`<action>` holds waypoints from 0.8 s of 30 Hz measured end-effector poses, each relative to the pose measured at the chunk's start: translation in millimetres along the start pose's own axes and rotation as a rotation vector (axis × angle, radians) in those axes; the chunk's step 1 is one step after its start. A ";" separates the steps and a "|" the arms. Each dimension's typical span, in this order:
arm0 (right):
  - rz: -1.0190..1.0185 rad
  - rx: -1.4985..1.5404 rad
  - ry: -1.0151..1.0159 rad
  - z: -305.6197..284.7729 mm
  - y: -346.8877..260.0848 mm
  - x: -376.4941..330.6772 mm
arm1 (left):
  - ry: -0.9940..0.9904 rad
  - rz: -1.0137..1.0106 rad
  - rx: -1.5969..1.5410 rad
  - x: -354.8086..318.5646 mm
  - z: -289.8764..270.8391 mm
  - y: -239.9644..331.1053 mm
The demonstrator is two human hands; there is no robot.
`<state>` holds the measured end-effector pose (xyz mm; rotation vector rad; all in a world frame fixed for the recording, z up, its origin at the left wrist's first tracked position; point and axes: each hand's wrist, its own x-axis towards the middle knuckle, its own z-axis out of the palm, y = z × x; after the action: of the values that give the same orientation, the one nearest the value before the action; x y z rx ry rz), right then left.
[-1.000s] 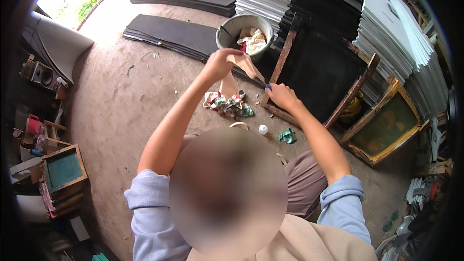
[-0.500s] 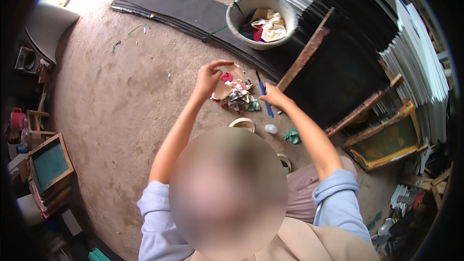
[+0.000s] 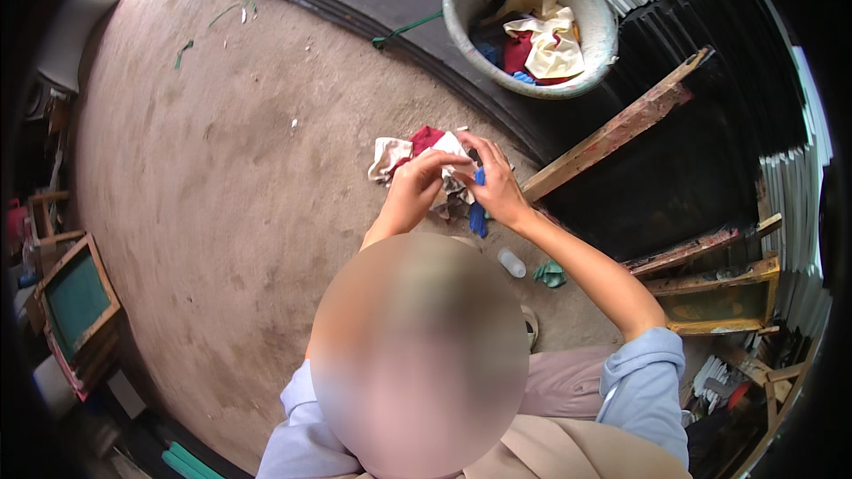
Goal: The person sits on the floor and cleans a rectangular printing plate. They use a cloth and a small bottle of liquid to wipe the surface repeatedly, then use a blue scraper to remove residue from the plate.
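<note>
My left hand (image 3: 415,188) is closed, its fingers pressed together and bent toward my right hand. What it pinches, if anything, is too small to make out. My right hand (image 3: 499,184) is beside it, fingertips close to the left ones. A slim blue-handled tool (image 3: 479,220) runs along its palm, partly hidden by the fingers. Under both hands lies a loose heap of crumpled rags on the concrete floor: a white rag (image 3: 389,158), a dark red rag (image 3: 427,138) and some greyish pieces.
A paint-stained bucket (image 3: 457,31) with rags stands beyond, on black sheets (image 3: 346,0). A large wooden-framed screen (image 3: 612,137) leans at the right, above a smaller yellow-stained frame (image 3: 723,302). A small translucent bottle (image 3: 512,263) and a green scrap (image 3: 550,274) lie nearby.
My hands have come together over the rags from either side. Red and white rags now show left of the heap. The view has shifted, and the bucket appears larger and farther right.
</note>
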<state>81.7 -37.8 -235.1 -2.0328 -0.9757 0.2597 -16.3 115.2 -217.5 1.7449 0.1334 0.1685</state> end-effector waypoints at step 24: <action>0.529 0.355 0.659 -189.4 40.8 -153.2 | 0.189 0.407 0.503 114.0 110.4 96.3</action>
<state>94.8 -276.6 -173.3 -1.8161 0.0230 0.0221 116.0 12.1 -137.7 2.2418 -0.0504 0.6433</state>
